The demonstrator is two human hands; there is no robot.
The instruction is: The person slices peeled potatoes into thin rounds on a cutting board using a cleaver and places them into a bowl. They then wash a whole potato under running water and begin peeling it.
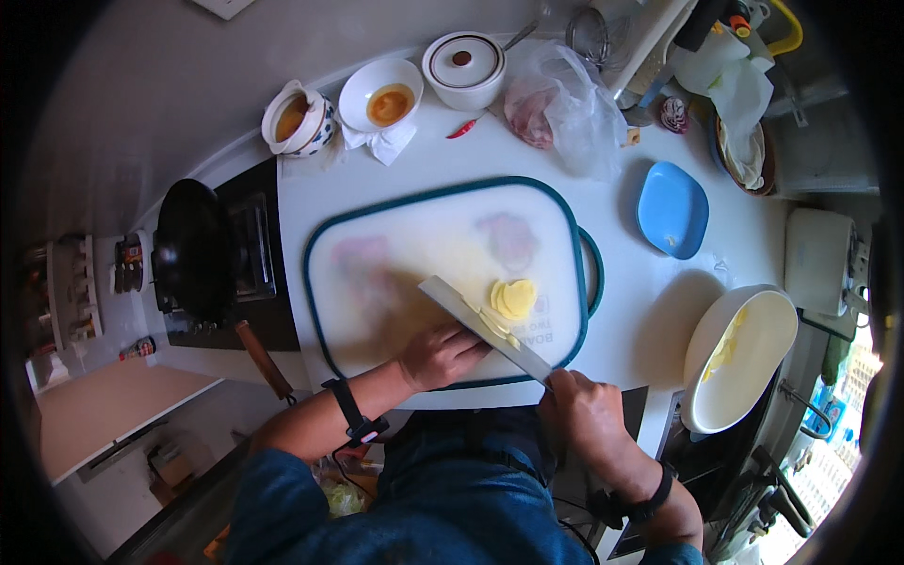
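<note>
A white cutting board (424,233) with a dark green rim lies on the counter. My right hand (583,409) grips the handle of a kitchen knife (445,293), whose broad blade slants up and left across the board. Thin pale-yellow strips (494,323) lie along the blade's upper side. Just beyond them is a small stack of round pale-yellow slices (513,299), perhaps potato. My left hand (445,357) rests at the blade's near side, fingers curled down; whether something is under them is hidden.
Right of the board stand a blue dish (672,210) and a white basin (741,357) holding yellow pieces. Behind are a lidded pot (464,70), a bowl of brown liquid (381,92), a red chili (462,128) and bagged meat (530,116). A wok (194,247) sits left, its wooden handle towards me.
</note>
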